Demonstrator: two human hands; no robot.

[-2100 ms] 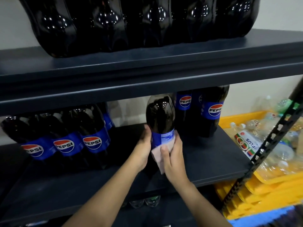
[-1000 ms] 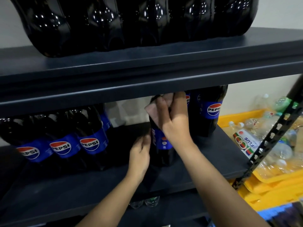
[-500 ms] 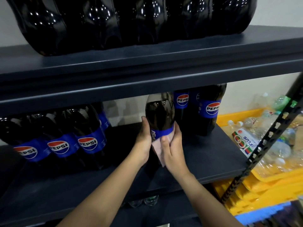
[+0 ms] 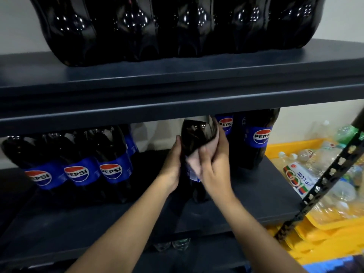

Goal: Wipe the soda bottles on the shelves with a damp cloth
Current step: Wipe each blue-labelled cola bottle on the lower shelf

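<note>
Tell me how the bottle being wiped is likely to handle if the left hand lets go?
The bottle looks full and dark, so probably heavy. Tall and narrow, it may tip under the cloth strokes unless the left hand steadies it. Its glossy plastic, dampened, is likely slippery for the right hand.

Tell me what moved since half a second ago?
The right hand slid the cloth up from the blue label onto the dark body of the Pepsi bottle. The left hand still holds the bottle's side. The other bottles on the shelf stayed put.
</note>
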